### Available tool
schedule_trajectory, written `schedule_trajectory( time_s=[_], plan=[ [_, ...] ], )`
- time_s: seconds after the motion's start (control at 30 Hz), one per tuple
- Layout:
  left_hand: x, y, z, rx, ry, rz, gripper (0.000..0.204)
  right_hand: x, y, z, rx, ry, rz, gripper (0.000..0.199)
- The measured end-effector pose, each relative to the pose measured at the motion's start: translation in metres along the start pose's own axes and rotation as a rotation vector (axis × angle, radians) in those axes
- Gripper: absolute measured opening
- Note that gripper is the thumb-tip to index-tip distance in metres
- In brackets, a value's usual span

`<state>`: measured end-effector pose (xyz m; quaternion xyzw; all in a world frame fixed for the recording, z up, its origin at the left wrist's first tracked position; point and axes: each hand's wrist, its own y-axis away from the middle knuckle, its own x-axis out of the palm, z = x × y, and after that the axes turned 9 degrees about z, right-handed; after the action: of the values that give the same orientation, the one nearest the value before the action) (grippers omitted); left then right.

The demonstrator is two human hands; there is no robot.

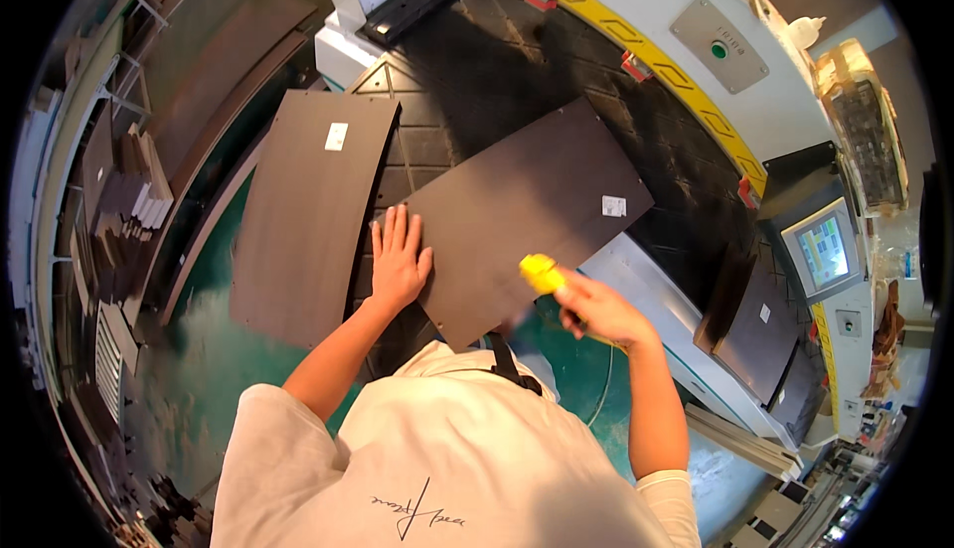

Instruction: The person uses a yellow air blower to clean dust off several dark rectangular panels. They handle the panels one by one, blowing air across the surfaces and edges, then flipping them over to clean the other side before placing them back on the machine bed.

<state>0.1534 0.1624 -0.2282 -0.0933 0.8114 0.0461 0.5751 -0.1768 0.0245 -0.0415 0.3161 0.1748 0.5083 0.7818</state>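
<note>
A dark brown rectangular panel (527, 190) with a white label lies at an angle on the black machine bed in front of me. My left hand (399, 268) rests flat on its left end, fingers stretched out. My right hand (601, 310) is wrapped round a yellow hand-held tool (542, 273), held above the panel's near right edge; my fingers hide its handle, and its exact kind does not show. Left of my left hand lies a second brown panel (308, 200), also labelled, with a narrow gap between the two.
A machine beam with a yellow striped edge (616, 26) and red blocks curves along the far side. At right are a touch screen (823, 248) and leaning dark panels (760, 334). Stacked boards (149, 185) fill the left. A thin pale hose (605, 389) hangs over the green floor (199, 379).
</note>
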Motion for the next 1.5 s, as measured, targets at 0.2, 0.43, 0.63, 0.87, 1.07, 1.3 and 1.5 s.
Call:
schedule_trajectory(
  time_s=[0.2, 0.43, 0.63, 0.87, 1.07, 1.3, 1.5],
  plan=[
    [-0.005, 0.066, -0.027, 0.294, 0.116, 0.264, 0.062, 0.044, 0.056, -0.016, 0.167, 0.222, 0.217, 0.062],
    [-0.026, 0.074, -0.008, 0.374, 0.218, 0.387, 0.069, 0.086, 0.08, -0.026, 0.171, 0.475, 0.084, 0.056],
    [-0.016, -0.009, 0.03, 0.059, 0.274, -0.114, 0.053, 0.116, 0.027, 0.012, -0.029, 0.46, -0.104, 0.055],
    [0.001, 0.003, 0.004, -0.061, 0.239, -0.157, 0.052, 0.091, 0.053, 0.011, 0.008, 0.339, 0.001, 0.058],
    [0.01, 0.034, -0.105, 0.263, 0.135, 0.245, 0.081, 0.037, 0.124, -0.06, 0.198, 0.303, -0.757, 0.06],
    [0.028, 0.016, -0.162, 0.215, -0.038, 0.415, 0.104, 0.035, 0.121, -0.067, 0.155, 0.09, -0.638, 0.054],
    [-0.011, 0.01, -0.185, 0.181, 0.107, 0.477, 0.096, 0.027, 0.153, -0.098, 0.044, -0.13, -0.316, 0.055]
  ],
)
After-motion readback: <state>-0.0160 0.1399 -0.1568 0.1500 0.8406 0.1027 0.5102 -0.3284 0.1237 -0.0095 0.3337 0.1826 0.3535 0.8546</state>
